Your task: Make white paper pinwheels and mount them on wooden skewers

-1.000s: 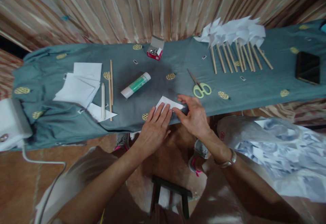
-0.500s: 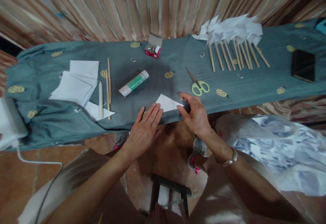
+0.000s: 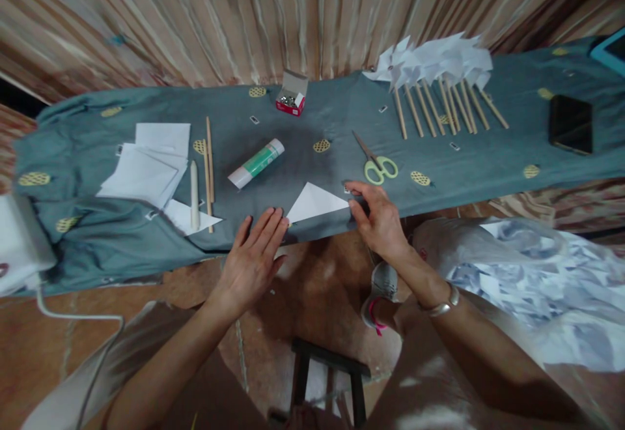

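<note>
Paper triangle (image 3: 315,202) flat on cloth-covered worktop (image 3: 463,156), close to near edge. Right hand (image 3: 378,218) curled at its right corner; pinch or mere press, cannot tell. Left hand (image 3: 251,254) open and flat, fingers splayed just beside left tip, holding nothing. Risk: one-corner hold on loose cloth, so sheet could pivot or slide off edge. Scissors (image 3: 378,168) close to right knuckles. Right corner hidden under fingers; left-tip contact unclear.

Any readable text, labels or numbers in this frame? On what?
No text can be read in this picture.
Glue stick: green label, print too blurred.
Red box: markings too small.
Small tags on the cloth: too small.
Paper triangle: blank.
Phone: screen dark.
</note>
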`<state>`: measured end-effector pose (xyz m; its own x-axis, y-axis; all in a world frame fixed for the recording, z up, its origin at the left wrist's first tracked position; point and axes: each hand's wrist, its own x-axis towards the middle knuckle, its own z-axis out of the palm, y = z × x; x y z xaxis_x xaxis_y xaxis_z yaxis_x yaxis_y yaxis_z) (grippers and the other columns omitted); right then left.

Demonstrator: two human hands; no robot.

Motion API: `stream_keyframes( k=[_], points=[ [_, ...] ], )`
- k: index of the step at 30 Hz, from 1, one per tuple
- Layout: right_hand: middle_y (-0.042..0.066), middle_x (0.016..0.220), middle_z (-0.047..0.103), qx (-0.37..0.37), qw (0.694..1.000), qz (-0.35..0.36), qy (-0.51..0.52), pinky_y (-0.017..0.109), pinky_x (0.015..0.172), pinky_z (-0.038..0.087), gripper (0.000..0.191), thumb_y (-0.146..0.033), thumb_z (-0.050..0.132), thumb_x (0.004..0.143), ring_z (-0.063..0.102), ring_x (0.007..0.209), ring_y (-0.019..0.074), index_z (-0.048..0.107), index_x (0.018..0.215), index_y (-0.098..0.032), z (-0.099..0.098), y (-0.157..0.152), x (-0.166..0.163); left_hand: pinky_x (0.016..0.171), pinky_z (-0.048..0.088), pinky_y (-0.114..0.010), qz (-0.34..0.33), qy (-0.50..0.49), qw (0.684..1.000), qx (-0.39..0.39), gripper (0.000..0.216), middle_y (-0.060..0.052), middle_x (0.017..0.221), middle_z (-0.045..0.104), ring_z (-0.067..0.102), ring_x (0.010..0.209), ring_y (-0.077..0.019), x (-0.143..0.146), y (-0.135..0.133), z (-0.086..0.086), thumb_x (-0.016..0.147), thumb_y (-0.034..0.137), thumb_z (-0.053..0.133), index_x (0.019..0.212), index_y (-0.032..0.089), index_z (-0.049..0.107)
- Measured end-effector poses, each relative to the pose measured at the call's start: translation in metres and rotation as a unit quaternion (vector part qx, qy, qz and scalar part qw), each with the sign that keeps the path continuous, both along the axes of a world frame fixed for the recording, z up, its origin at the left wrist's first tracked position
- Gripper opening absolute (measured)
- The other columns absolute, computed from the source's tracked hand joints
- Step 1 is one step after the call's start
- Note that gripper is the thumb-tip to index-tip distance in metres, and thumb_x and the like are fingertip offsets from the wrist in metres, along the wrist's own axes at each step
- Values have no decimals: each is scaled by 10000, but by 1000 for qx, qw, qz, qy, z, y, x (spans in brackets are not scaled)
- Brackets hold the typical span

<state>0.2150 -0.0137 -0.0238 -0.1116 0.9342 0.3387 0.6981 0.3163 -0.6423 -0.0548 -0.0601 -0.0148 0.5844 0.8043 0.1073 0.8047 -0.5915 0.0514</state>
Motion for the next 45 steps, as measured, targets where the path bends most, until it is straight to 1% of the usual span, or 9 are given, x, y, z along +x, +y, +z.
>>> stream_keyframes(
  k=[15, 19, 22, 28, 32, 36, 39, 42, 45],
  points=[
    [98, 1159, 697, -2, 999, 19, 26, 494, 1032, 448, 375, -169, 377, 894, 604, 1130, 256, 664, 1132, -207, 0, 2, 0, 1135, 347, -534, 19, 27, 999, 18, 519, -182, 1520, 406, 383, 1418, -305, -1, -9, 6, 943, 232, 463, 1430, 56, 431],
    [114, 1171, 694, -18, 999, 22, 29, 497, 1017, 452, 311, -301, 436, 936, 602, 1132, 270, 684, 1094, -198, 5, 3, -3, 1148, 337, -522, 43, 1, 999, 15, 486, -180, 1497, 447, 389, 1416, -292, 4, -11, 6, 943, 227, 467, 1406, 80, 470],
    [105, 1163, 697, -20, 999, 24, 23, 502, 1002, 456, 261, -386, 578, 885, 612, 1110, 282, 699, 1044, -217, 7, 4, -7, 1143, 349, -524, 47, -16, 999, 13, 467, -180, 1475, 480, 416, 1400, -296, 6, -9, 8, 939, 233, 482, 1386, 97, 499],
    [88, 1103, 717, -11, 998, 24, 51, 503, 971, 471, 114, -296, 635, 818, 646, 1051, 272, 705, 885, -235, 1, 8, -10, 1131, 368, -530, 45, -51, 998, 7, 432, -179, 1427, 537, 459, 1366, -305, 6, -7, 10, 941, 258, 503, 1340, 97, 540],
    [87, 1084, 723, -20, 994, 15, 102, 488, 954, 489, 93, -305, 626, 817, 657, 1031, 258, 687, 795, -238, -1, 7, -10, 1138, 355, -529, 77, -152, 985, -28, 422, -150, 1405, 567, 487, 1344, -280, 6, -5, 10, 956, 305, 487, 1343, 143, 541],
    [85, 1111, 715, -31, 986, 35, 157, 464, 991, 475, 89, -296, 630, 825, 654, 1070, 241, 696, 830, -238, 7, 1, -13, 1107, 401, -465, 152, -338, 923, -105, 448, -146, 1352, 612, 556, 1272, -251, 9, 1, 18, 970, 392, 441, 1327, 149, 561],
    [82, 1127, 712, -34, 982, 57, 175, 462, 994, 474, 80, -274, 629, 835, 652, 1085, 240, 700, 846, -239, 17, -4, -18, 1044, 458, -409, 223, -487, 824, -185, 549, -164, 1288, 653, 613, 1193, -264, 17, 10, 27, 928, 510, 480, 1277, 106, 607],
    [77, 1160, 704, -29, 982, 69, 173, 468, 1007, 465, 87, -260, 622, 849, 638, 1116, 239, 706, 867, -248, 25, -8, -22, 772, 560, -327, 258, -584, 711, -297, 647, -145, 1076, 744, 695, 966, -266, 27, 21, 34, 766, 626, 638, 1141, 101, 692],
    [70, 1194, 692, -23, 981, 75, 178, 470, 1021, 455, 97, -245, 623, 846, 630, 1134, 238, 712, 885, -255, 31, -8, -24, 545, 490, -244, 265, -614, 621, -409, 599, -131, 871, 762, 690, 686, -196, 33, 29, 36, 653, 644, 718, 907, 104, 750]
  ],
)
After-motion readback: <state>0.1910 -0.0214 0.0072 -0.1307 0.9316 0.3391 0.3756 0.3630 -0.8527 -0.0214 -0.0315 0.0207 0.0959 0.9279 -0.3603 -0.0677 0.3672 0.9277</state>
